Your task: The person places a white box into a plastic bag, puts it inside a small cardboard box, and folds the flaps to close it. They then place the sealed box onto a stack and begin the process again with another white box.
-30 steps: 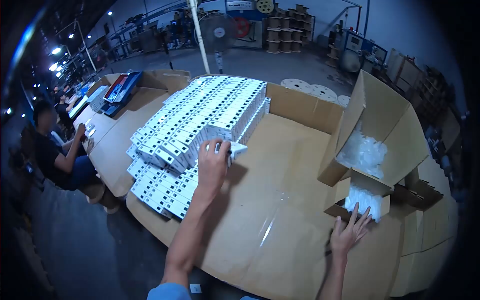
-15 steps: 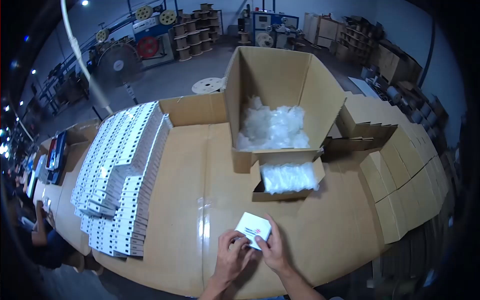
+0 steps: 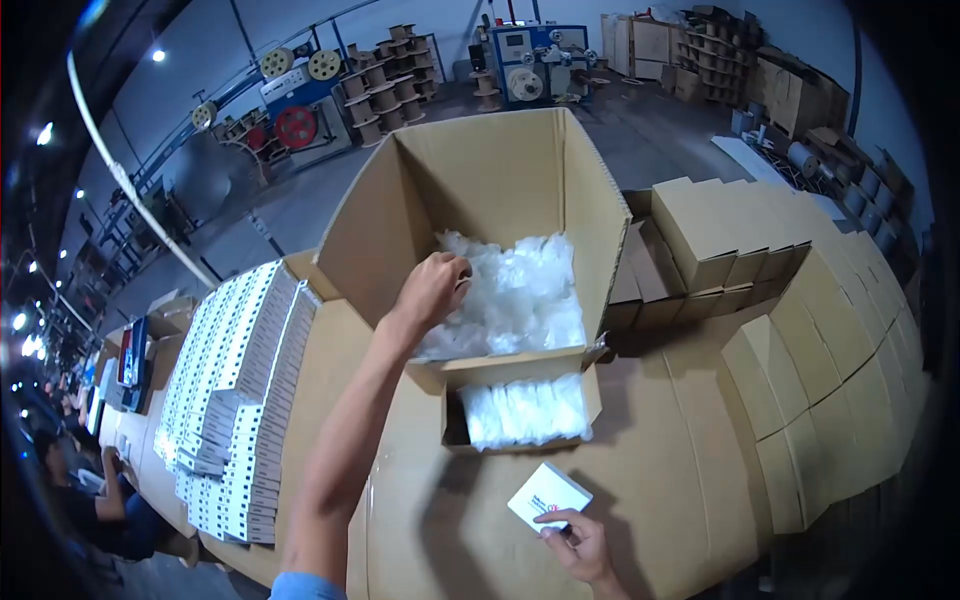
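Observation:
My right hand grips a small white box with a red mark and dark print, thumb and fingers at its near edge, low over the cardboard table top. My left hand is stretched forward over the large open carton. Its fingers are curled, and I cannot make out whether anything is in them. Beneath and beside it lies a heap of clear plastic bags. In front of the large carton stands a small open carton holding a row of plastic-wrapped packs.
Stacked white boxes rise at the left. Folded brown cartons stand at the right, with more cartons behind. A co-worker sits at the far left. Machines and wooden spools stand in the background.
My left hand has left the white box and moved up and forward over the large carton. The right hand alone keeps the box. The camera view has shifted.

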Tool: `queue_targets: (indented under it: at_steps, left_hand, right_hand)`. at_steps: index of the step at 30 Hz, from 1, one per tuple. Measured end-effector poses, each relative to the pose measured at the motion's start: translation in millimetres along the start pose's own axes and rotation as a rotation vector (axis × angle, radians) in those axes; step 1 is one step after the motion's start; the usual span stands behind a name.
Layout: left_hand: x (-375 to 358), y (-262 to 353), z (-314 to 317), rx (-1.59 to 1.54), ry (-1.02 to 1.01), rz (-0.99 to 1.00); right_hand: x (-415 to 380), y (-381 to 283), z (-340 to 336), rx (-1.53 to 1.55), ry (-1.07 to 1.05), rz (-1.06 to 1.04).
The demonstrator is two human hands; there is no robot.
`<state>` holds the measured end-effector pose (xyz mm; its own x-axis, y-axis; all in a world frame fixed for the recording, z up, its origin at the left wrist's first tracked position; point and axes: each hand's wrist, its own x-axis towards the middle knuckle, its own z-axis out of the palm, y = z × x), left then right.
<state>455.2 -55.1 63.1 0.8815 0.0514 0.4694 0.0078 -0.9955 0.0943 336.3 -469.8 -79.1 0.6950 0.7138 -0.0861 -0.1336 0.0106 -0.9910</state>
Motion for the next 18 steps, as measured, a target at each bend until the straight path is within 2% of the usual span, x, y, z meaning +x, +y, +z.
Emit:
queue_targets:
  at_steps: [3, 6, 7, 10, 11, 14, 15, 18]
  left_hand:
    - [33, 4, 15, -0.016, -0.196, 0.022]
    - [51, 19, 27, -0.045, -0.444, -0.166]
    - [53, 23, 32, 0.107, -0.557, -0.21]
    - [49, 28, 30, -0.03, -0.989, -0.404]
    - [46, 25, 31, -0.081, -0.99, -0.347]
    - [35, 4, 33, -0.346, -0.819, -0.409]
    - [35, 3, 26, -0.331, -0.747, -0.342]
    - [32, 2, 4, -0.355, -0.539, -0.466]
  right_hand:
    - [0, -6, -8, 0.01, 0.018, 0.047]
    - [7, -7, -13, 0.045, 0.022, 0.054]
    - [10, -13, -15, 0.027, 0.014, 0.065]
    - [15, -10, -12, 0.072, 0.019, 0.026]
    - [14, -13, -12, 0.08, 0.004, 0.045]
    - [13, -17, -16, 0.039, -0.044, 0.027]
    - [17, -16, -17, 0.017, -0.057, -0.006]
    - [17, -8, -11, 0.07, -0.011, -0.044]
